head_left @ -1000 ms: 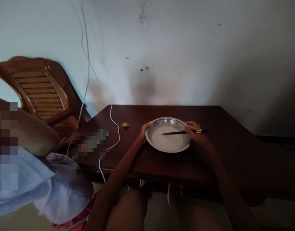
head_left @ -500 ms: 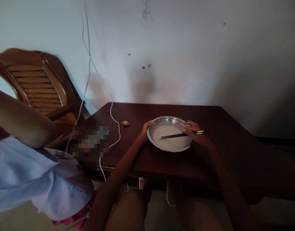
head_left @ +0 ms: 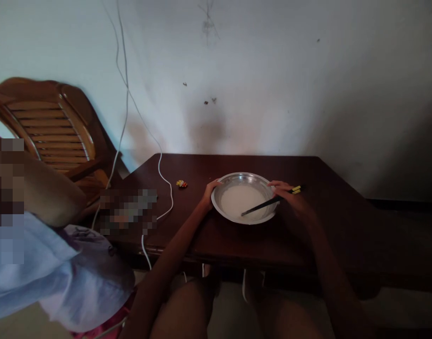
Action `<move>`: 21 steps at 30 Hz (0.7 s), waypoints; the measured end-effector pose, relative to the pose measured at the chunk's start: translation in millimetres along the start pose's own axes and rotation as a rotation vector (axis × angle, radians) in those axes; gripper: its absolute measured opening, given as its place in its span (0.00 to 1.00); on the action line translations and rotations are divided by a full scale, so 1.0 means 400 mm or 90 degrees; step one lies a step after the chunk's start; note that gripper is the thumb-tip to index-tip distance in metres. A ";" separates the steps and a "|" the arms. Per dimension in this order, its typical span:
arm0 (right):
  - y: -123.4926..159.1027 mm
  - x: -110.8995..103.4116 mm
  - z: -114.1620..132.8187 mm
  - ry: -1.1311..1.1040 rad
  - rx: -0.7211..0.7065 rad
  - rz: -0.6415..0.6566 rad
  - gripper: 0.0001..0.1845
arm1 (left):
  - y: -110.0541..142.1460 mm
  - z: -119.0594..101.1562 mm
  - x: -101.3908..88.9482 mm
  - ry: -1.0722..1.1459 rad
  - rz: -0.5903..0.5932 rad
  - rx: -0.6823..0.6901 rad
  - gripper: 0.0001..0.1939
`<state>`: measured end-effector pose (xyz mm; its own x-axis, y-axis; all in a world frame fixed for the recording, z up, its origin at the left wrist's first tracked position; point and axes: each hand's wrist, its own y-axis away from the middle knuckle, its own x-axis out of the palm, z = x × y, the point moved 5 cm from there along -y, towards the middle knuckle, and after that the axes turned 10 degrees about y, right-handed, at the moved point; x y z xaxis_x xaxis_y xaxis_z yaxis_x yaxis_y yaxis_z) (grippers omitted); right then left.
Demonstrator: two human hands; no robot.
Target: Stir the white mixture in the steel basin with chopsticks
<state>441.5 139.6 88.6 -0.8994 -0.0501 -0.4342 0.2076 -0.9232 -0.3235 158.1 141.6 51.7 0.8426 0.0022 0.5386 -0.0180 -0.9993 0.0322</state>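
Observation:
A shiny metal bowl (head_left: 244,179) stands on the dark table, holding a pale, milky mixture (head_left: 239,200). At its left rim my left hand (head_left: 209,195) is closed, gripping the edge. My right hand (head_left: 286,192) is at the right rim, its fingers wrapped round a pair of black chopsticks (head_left: 260,206) with yellow-gold ends. The chopsticks slant down over the rim, and their tips sit in the mixture towards the near side.
The dark wooden table (head_left: 195,165) meets the wall. Left of the bowl lie a small toy figure (head_left: 181,184) and a white cable (head_left: 172,193). Another person's arm (head_left: 57,193) is at the left, before a slatted wooden chair (head_left: 57,122). Part of the tabletop is pixelated.
The chopstick tips have moved nearer to me and a little right within the mixture, and the sticks slant more steeply across the view. My left hand stays on the rim.

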 end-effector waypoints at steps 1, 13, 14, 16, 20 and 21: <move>0.001 0.018 0.011 0.027 -0.025 0.023 0.21 | 0.000 0.000 0.001 -0.002 -0.003 -0.001 0.15; -0.011 -0.052 -0.051 -0.033 0.064 -0.167 0.20 | 0.002 -0.006 0.002 -0.005 0.001 0.012 0.15; -0.010 -0.051 -0.049 -0.040 0.062 -0.142 0.21 | 0.002 -0.008 0.002 -0.010 0.000 0.017 0.15; -0.009 -0.028 -0.032 -0.013 0.030 -0.073 0.24 | 0.002 -0.007 0.001 -0.004 -0.003 0.018 0.15; -0.007 0.036 -0.002 0.104 -0.042 -0.030 0.24 | -0.002 0.007 -0.002 0.044 0.008 -0.001 0.16; -0.008 0.042 -0.002 0.125 -0.044 -0.051 0.24 | -0.003 0.009 -0.003 0.052 0.011 -0.002 0.16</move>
<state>425.9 142.3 81.5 -0.8232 0.1040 -0.5582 0.1702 -0.8927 -0.4172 159.3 142.6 47.9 0.7955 -0.0119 0.6058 -0.0340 -0.9991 0.0249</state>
